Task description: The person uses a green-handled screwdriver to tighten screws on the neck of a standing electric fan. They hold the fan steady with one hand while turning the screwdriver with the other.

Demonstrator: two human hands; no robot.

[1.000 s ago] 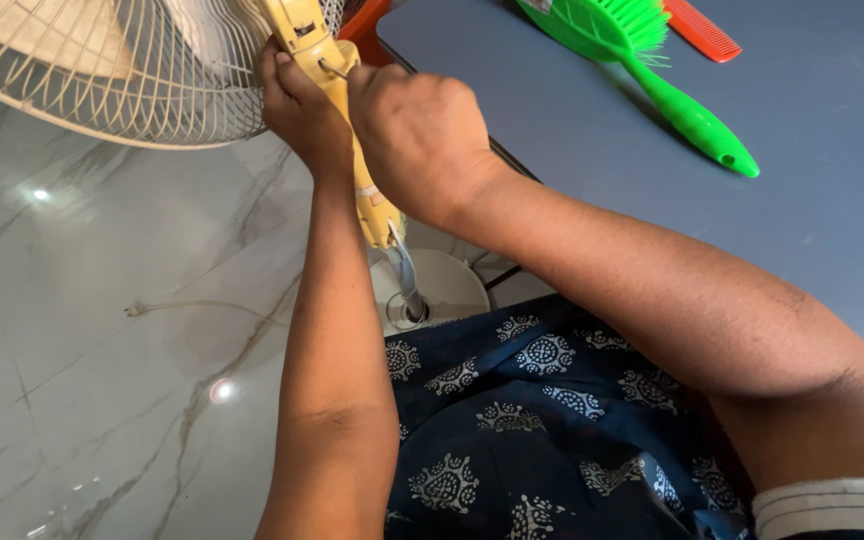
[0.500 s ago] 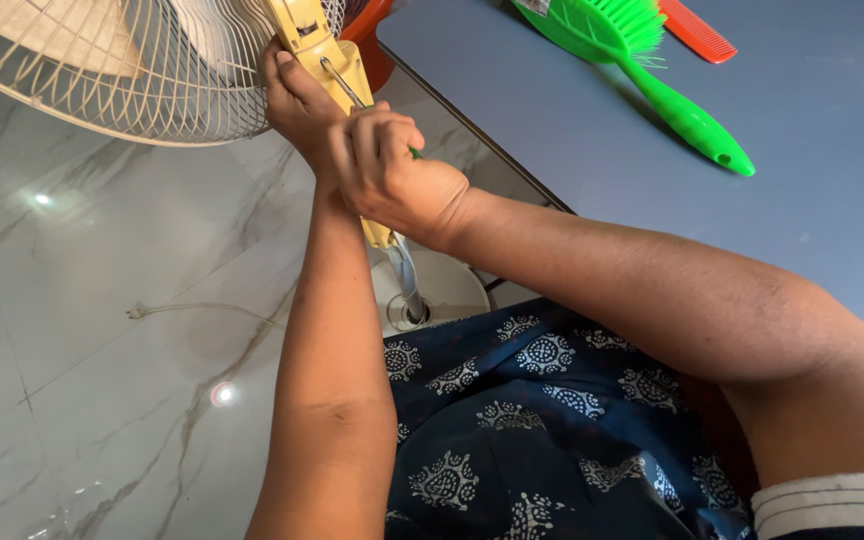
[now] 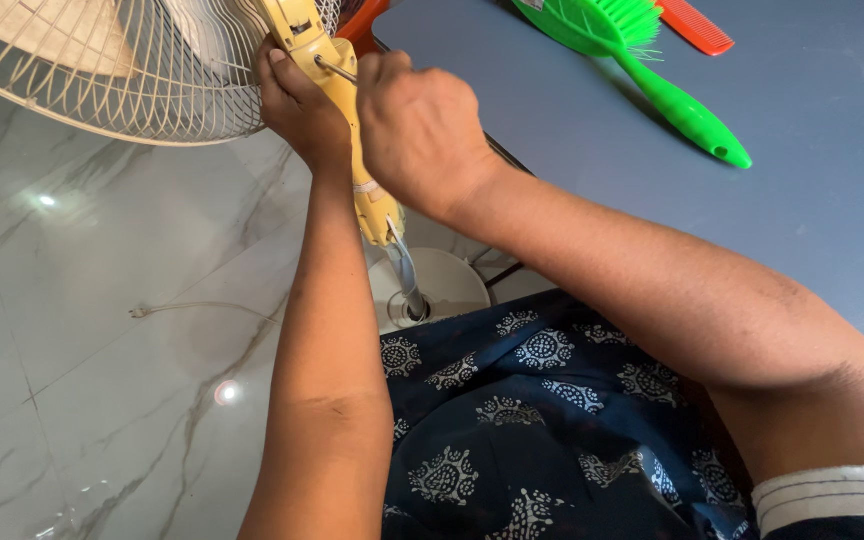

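Right hand [image 3: 422, 125] is fisted shut around a tool handle hidden in the palm; only a thin metal shaft [image 3: 337, 70], probably a screwdriver, shows, its tip against the yellowed neck housing [image 3: 337, 95] of a pedestal fan. Left hand [image 3: 297, 105] wraps the back of that housing, fingers curled tight, steadying it. Housing sits just under the wire fan guard [image 3: 112, 70], upper left. Metal pole [image 3: 404, 275] runs down from it into the round white base [image 3: 447, 280] on the marble floor [image 3: 102, 300].

Step in hand looks like working a screw on the housing. Next move likely calls for keeping the tip seated and the fan braced.

Blue worktop [image 3: 802, 150] at right carries a green brush [image 3: 642, 60] and a red comb [image 3: 697, 25].
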